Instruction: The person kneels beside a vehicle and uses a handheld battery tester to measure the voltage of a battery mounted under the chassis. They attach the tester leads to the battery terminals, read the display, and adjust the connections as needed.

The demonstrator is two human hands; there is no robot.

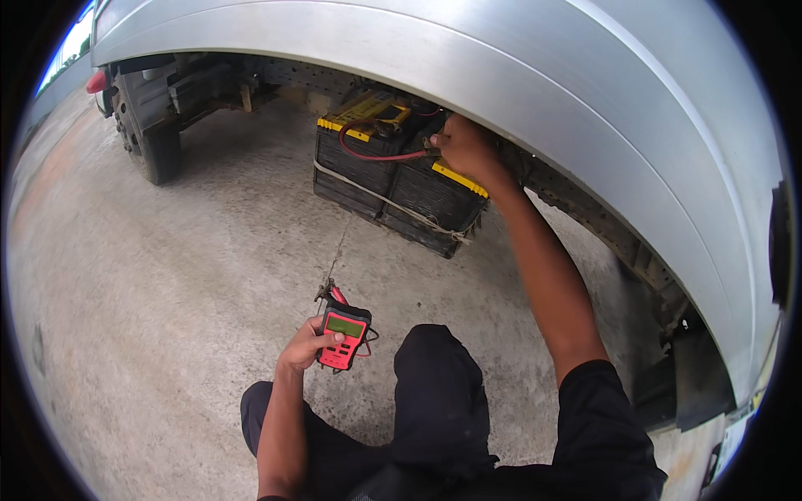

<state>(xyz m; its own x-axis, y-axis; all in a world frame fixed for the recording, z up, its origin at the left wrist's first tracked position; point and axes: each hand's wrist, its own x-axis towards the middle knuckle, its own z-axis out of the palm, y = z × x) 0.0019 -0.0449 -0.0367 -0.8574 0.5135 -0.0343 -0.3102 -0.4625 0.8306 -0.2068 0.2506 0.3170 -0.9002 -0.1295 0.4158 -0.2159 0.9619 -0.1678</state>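
Observation:
My left hand [301,346] grips a red and black handheld battery tester [337,354], thumb lying beside its green screen. Its leads loop out at the side, and a clamp with a red handle [337,295] sticks out past the tester's top. Two black batteries with yellow top edges stand side by side under the vehicle: a left battery [351,171] and a right battery [422,199]. Over the right one, my right hand [469,150] is closed at the end of a thick red battery cable [368,156]. The fingers partly hide what they grip there.
A silver body panel [468,42] overhangs the batteries and my right forearm. Pale strapping [355,183] runs around the battery fronts. A wheel [154,146] stands at the far left, and a frame rail [593,219] runs on the right. Concrete floor [167,292] lies below.

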